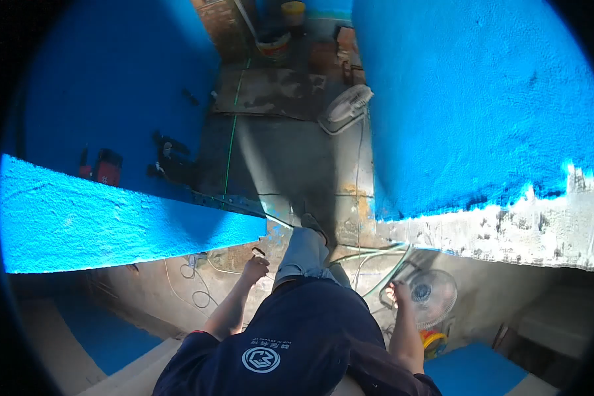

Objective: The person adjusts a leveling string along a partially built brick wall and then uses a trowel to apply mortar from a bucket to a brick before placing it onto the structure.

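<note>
My left hand (pixel 256 270) is closed beside my left thigh. A small dark-and-pale object (pixel 259 252) shows at its fingertips, too small to name. My right hand (pixel 397 292) hangs on the other side with its fingers curled. Right next to it is a round fan (pixel 433 298) with a wire guard; whether the hand touches the fan or its frame cannot be made out. What lies inside the right fingers is hidden. My legs (pixel 301 254) show between the two hands, one foot forward on the concrete floor.
Blue-coated walls (pixel 475 99) stand on both sides, the right one with a bare whitish lower edge. A second fan (pixel 350 105) stands ahead by that wall. Cables (pixel 376 251) cross the floor. Tools (pixel 171 158) lie at left; buckets (pixel 274 47) and bricks (pixel 347 53) sit farther off.
</note>
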Action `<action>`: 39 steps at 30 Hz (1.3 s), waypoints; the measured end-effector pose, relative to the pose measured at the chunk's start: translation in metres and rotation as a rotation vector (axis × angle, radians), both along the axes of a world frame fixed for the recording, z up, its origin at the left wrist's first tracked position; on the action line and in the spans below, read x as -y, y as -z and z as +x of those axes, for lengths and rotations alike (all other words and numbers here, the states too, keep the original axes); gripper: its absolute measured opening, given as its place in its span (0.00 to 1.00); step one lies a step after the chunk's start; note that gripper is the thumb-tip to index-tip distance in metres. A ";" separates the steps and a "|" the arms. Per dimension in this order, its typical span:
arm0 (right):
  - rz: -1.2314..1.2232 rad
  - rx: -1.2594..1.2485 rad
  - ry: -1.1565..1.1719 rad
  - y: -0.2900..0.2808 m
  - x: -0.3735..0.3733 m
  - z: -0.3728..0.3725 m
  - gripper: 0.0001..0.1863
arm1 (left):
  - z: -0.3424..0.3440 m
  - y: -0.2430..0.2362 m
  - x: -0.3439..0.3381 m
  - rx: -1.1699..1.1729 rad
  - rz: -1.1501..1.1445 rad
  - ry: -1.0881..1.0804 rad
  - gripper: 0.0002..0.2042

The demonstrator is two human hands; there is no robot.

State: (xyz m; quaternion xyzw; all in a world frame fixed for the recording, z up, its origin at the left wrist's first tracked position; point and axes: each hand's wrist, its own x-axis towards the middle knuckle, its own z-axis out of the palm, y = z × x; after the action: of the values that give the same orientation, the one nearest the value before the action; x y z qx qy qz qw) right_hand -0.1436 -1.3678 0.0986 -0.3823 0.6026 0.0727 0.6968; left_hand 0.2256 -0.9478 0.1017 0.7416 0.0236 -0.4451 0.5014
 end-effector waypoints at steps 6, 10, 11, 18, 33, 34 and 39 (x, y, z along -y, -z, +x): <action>0.043 -0.004 -0.171 0.018 0.008 0.083 0.15 | 0.010 0.027 0.021 -0.250 0.340 -0.252 0.08; -1.095 0.133 -1.274 0.056 0.050 0.111 0.13 | 0.071 0.074 0.009 -0.530 0.309 -0.247 0.07; -0.837 0.209 -0.946 0.055 0.061 0.123 0.13 | 0.088 0.077 0.030 -0.413 0.338 -0.063 0.06; 0.061 -0.033 0.042 0.045 0.141 0.223 0.09 | 0.254 0.031 0.212 -0.001 0.022 0.021 0.16; 0.105 0.021 -0.198 0.082 0.398 0.550 0.07 | 0.332 0.114 0.247 0.034 0.517 0.482 0.11; 0.055 0.091 -0.220 0.075 0.424 0.589 0.06 | 0.337 0.120 0.247 0.047 0.518 0.440 0.11; -0.186 0.236 -0.299 0.041 0.519 0.719 0.05 | 0.383 0.105 0.319 0.122 0.388 0.113 0.08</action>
State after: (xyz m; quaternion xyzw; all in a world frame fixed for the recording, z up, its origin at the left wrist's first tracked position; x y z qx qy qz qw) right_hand 0.5749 -1.8867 0.0575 -0.5358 0.4577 0.0740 0.7056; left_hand 0.6091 -1.2668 -0.0029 0.8499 0.0369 -0.4139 0.3242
